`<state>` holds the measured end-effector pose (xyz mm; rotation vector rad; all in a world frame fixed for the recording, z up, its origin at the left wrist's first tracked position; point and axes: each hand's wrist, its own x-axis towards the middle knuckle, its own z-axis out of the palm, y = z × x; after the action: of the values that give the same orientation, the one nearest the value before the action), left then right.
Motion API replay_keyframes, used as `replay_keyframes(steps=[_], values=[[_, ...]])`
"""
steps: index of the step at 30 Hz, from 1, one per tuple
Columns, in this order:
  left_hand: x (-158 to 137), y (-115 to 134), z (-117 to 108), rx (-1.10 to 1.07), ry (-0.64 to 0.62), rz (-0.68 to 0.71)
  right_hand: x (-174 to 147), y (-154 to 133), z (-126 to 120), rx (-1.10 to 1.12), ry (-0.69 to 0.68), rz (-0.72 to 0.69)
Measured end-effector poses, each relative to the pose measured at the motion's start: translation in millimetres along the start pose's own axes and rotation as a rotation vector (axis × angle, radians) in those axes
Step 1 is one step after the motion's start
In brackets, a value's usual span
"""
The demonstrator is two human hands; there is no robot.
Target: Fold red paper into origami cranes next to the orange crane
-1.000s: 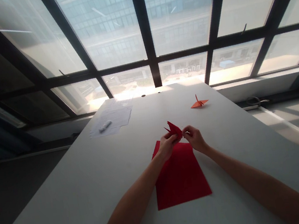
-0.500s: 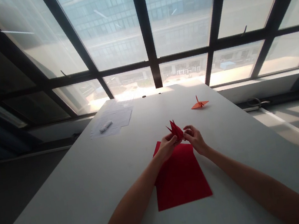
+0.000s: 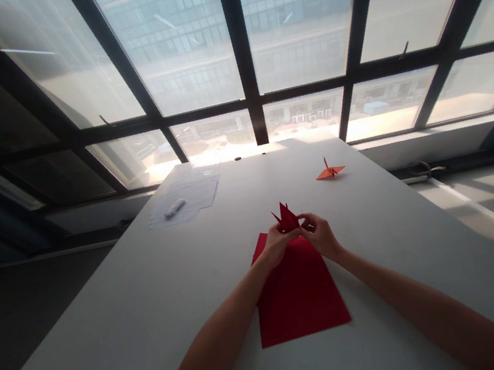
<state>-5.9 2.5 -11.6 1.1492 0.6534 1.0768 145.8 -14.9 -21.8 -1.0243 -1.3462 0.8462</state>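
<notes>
Folded red paper (image 3: 288, 219): up off the white table (image 3: 156, 322) by the look of it, between the hands, just past the far edge of the red sheet (image 3: 302, 288).
Left hand (image 3: 278, 244): nearer of the two; thumb near side, fingers behind, pinching the fold's lower left part.
Right hand (image 3: 319, 234): thumb and forefinger tips at the fold's lower right edge, other fingers curled. Contact likely; can't tell if they pinch or just touch.
Key relation: the fold's right edge lies left of the right fingertips, practically no gap. Left grip sits opposite, under the points.
Axis: tallest point goes up and away from the person; a thinner spike leans up-left. True long axis hard to call, too foreshortened.
Red sheet: flat under the wrists, long side running away from the person. Left edge looks stepped, so maybe more than one sheet.
Orange paper crane (image 3: 330, 171): further out, right of the hands, well apart, neck up, wings spread.
Hidden: fold's base behind the left thumb; left fingertips; sheet's far left part, under left hand and forearm.
Hard to make out: creases and layers, dark red against window glare.
</notes>
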Motion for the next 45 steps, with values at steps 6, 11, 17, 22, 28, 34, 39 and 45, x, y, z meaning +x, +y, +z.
replay_keyframes(steps=[6, 11, 17, 22, 28, 34, 39, 45], values=[[1.6, 1.3, -0.4, 0.031, 0.037, -0.019, -1.5, -1.9, -0.8, 0.014, -0.042, -0.013], [1.9, 1.9, 2.5, 0.199, 0.060, -0.007, 0.0, -10.6, -5.8, -0.112, 0.125, -0.112], [0.1, 3.1, 7.1, 0.355, 0.027, -0.004, 5.2, -13.6, -8.5, 0.037, 0.056, -0.120], [-3.2, 3.0, 0.3, 0.243, -0.137, -0.120, 11.3, -11.4, -11.7, 0.157, -0.089, -0.085], [-5.0, 7.3, -6.4, 0.011, -0.321, -0.253, 13.9, -9.4, -14.6, 0.117, -0.113, -0.083], [-4.5, 4.2, -7.3, -0.205, -0.323, -0.319, 12.7, -13.8, -12.0, 0.157, -0.077, -0.103], [-3.9, 2.7, -12.3, -0.230, -0.342, -0.360, 15.3, -19.0, -16.2, 0.118, -0.075, -0.105], [-4.8, 3.4, -20.2, -0.233, -0.402, -0.410, 11.0, -20.5, -18.2, 0.211, -0.159, -0.035]])
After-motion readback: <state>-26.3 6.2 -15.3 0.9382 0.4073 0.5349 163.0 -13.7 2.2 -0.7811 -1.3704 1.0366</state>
